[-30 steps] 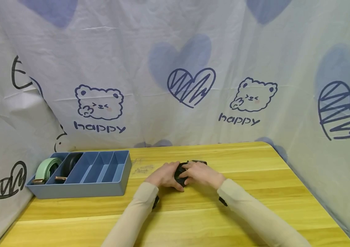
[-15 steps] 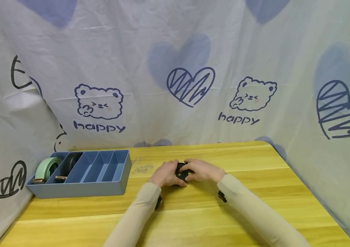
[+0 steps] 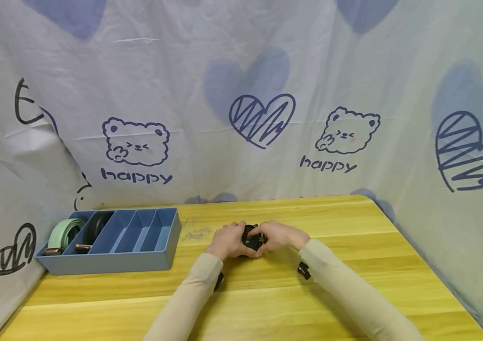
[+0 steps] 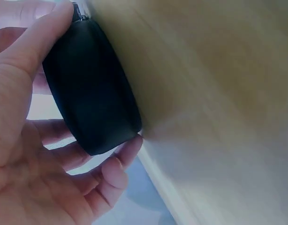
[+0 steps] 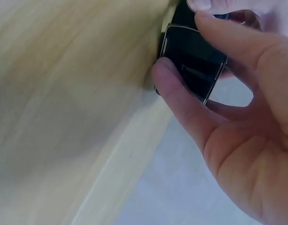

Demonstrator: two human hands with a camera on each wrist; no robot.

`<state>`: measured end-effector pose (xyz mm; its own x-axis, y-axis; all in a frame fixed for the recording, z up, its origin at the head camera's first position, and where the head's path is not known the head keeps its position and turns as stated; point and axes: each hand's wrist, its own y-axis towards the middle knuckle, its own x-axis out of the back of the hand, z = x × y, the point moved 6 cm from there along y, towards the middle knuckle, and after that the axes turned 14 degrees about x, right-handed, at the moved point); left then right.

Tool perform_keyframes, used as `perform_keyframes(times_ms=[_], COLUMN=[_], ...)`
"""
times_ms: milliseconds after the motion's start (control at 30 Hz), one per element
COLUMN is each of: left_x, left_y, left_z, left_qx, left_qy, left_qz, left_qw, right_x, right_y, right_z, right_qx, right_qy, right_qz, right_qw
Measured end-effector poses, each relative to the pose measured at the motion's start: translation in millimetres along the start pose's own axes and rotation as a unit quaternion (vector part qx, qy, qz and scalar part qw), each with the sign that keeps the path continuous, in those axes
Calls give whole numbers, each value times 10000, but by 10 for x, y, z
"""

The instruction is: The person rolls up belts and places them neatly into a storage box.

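Observation:
A coiled black belt (image 3: pixel 250 243) stands on its edge on the wooden table, between both hands. My left hand (image 3: pixel 228 240) curls round the left side of the coil. In the left wrist view, the thumb and fingers hold the belt's smooth outer wrap (image 4: pixel 90 89). From the right, my right hand (image 3: pixel 283 235) grips the coil at its buckle end. The right wrist view shows the dark, shiny buckle (image 5: pixel 193 54) with a thin metal rim, held by the right fingers. Part of the coil is hidden behind the fingers.
A blue divided box (image 3: pixel 109 263) stands at the table's left. A rolled green belt (image 3: pixel 59 235) and a rolled black belt (image 3: pixel 95 228) sit in its two leftmost compartments. A printed white cloth (image 3: pixel 207 166) hangs behind the wooden table (image 3: pixel 267 303).
The buckle end, which stuck out beyond the right hand a second ago, now lies against the coil. My right hand has shifted its grip; both hands stay around the belt.

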<state>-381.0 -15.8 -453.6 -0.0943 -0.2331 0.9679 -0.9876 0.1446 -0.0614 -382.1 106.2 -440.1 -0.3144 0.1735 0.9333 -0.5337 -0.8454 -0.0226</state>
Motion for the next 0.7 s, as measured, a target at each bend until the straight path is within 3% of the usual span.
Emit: perform_keyframes(times_ms=[133, 367, 467, 600, 700], left_x=[-23, -19, 21, 44, 28], left_y=[14, -16, -21, -15, -16], left_z=[41, 131, 168, 240, 277], left_qx=[-94, 65, 317, 900, 1127], left_qy=[-462, -1347, -1858, -2589, -2935], left_qz=[162, 1038, 1172, 1074, 992], left_qw=[9988, 9854, 9751, 9557, 9441], right_x=[2, -30, -16, -7, -25], right_y=[7, -10, -24, -42, -47], right_z=[13, 3, -7, -39, -74], right_qx=[236, 494, 429, 180, -26], right_qy=[-112, -168, -74, 110, 268], right_qz=[-91, -427, -591, -812, -1042], right_qw=[9996, 9977, 9973, 9965, 9942])
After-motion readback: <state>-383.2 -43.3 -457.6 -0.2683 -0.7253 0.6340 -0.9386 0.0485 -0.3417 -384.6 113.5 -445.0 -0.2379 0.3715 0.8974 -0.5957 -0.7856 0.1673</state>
